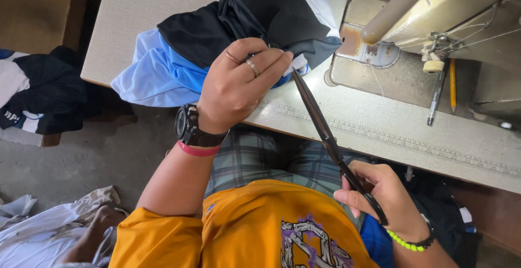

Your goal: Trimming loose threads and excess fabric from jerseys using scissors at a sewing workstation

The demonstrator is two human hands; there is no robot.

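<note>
My left hand (239, 83), with rings and a black wristwatch, pinches a fold of a black, light blue and white garment (217, 34) that lies on the sewing table (380, 121). My right hand (380, 197) grips the black handles of long dark scissors (320, 121). The scissor blades are together and their tip reaches the cloth right beside my left fingertips.
A beige sewing machine (434, 13) stands at the table's far right, with a pen (436, 102) and a yellow pencil (452, 83) lying by it. More dark and white clothes (38, 94) are piled at the left. White cloth (49, 224) lies on the floor at lower left.
</note>
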